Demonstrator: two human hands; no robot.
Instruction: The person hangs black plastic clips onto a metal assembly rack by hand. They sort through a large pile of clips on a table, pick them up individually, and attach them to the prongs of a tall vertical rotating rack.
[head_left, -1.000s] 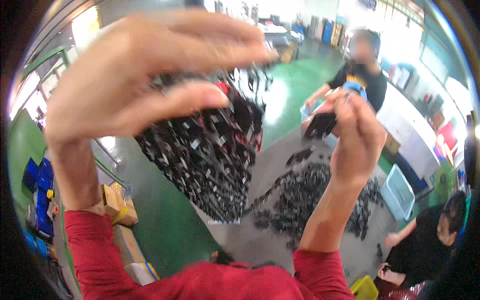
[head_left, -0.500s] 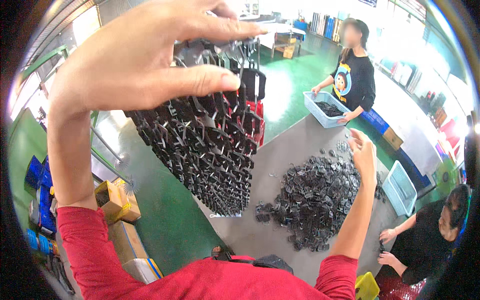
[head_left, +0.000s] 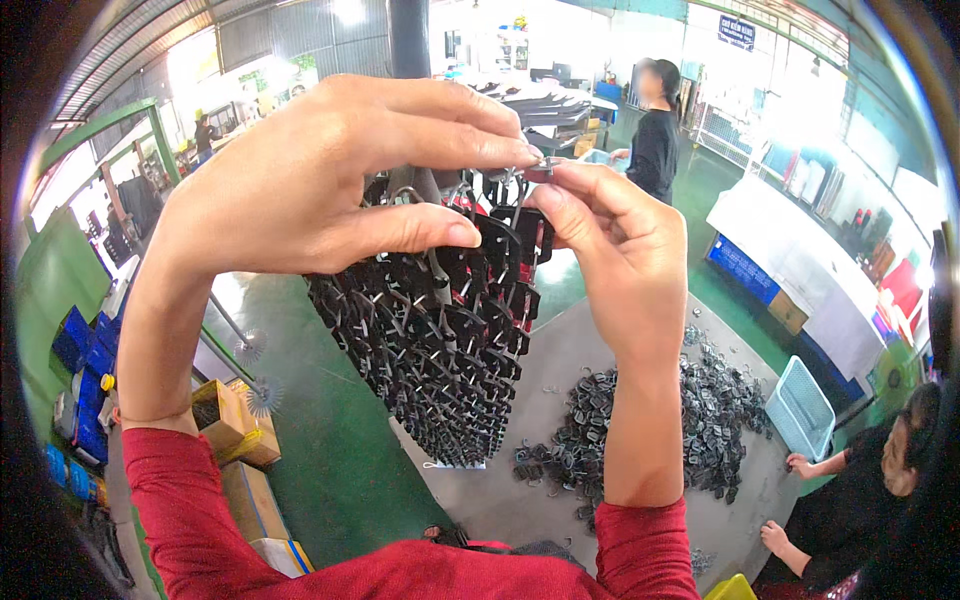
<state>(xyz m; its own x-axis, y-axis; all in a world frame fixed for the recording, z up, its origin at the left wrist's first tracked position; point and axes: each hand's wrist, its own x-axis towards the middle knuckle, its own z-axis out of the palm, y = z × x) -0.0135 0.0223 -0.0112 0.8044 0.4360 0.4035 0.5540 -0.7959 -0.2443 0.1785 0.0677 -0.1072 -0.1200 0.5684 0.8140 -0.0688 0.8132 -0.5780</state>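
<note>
A tall hanging rack (head_left: 430, 330) stands before me, its metal hooks loaded with small black flat parts. Over its upper end, my left hand (head_left: 340, 175) has its fingers stretched out and the thumb well apart. Its fingertips meet those of my right hand. My right hand (head_left: 615, 235) pinches a small dark flat part (head_left: 540, 172) between thumb and forefinger, beside the uppermost hooks. The fingers partly cover that part. Below my right forearm, a pile of small black parts (head_left: 715, 410) lies on the grey table (head_left: 520, 395).
A light blue basket (head_left: 800, 405) leans at the table's right side. Near it a seated person (head_left: 850, 510) rests both hands at the table edge. Another person (head_left: 655, 135) stands beyond the table. Cardboard boxes (head_left: 235, 425) sit on the green floor at left.
My right hand has come from over the pile up to the rack's top, with a small dark part in its pinch. The standing person has turned and moved away from the table with a basket.
</note>
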